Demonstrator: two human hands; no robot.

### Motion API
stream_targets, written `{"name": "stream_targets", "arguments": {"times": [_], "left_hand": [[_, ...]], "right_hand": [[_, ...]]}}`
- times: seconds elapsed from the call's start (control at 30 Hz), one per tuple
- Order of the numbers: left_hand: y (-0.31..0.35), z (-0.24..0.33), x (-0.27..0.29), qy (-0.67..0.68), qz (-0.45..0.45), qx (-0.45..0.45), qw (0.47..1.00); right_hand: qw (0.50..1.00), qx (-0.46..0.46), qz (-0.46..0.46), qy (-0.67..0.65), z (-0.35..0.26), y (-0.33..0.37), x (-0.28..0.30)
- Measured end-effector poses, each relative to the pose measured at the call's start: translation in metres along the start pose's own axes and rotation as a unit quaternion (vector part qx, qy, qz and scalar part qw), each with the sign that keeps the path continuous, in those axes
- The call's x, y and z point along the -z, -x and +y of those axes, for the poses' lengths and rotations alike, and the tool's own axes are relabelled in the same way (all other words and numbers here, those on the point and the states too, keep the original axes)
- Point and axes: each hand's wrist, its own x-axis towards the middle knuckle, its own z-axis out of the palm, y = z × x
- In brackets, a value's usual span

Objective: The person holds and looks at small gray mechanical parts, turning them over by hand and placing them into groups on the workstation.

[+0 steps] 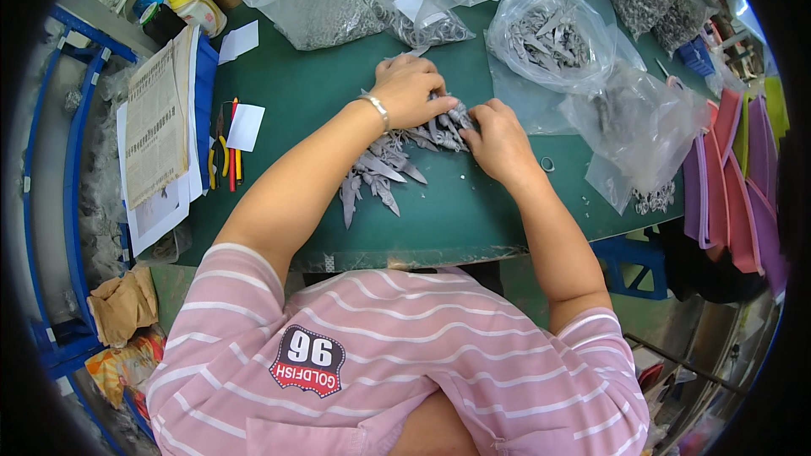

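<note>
A pile of small grey leaf-shaped pieces [380, 165] with pointed tips lies on the green table in front of me. Curled over the far side of the pile, my left hand [410, 91] closes its fingers on some of the pieces, and its wrist wears a silvery bracelet [377, 111]. My right hand [500, 142] is at the pile's right side, fingers bent and thumb drawn in against the grey pieces. Which pieces lie under the fingers is partly hidden. A small ring [547, 165] lies right of my right hand.
Clear bags of grey parts [325, 21] stand at the back; an opened bag [549, 38] is at the far right. A crumpled clear bag [629, 131] lies near the right edge. Pliers [221, 148], a red pen [232, 171] and white cards [245, 127] lie left, beside papers [160, 118].
</note>
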Motion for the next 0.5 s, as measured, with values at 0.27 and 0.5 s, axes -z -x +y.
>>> {"name": "stream_targets", "arguments": {"times": [0.27,0.5], "left_hand": [[0.079,0.013,0.009,0.084,0.229,-0.12,0.962],[0.127,0.055,0.003,0.36,0.214,-0.08,0.904]], "right_hand": [[0.922,-0.189,-0.112,-0.32,-0.009,0.044,0.009],[0.905,-0.021,0.033,-0.423,-0.054,0.062,-0.006]]}}
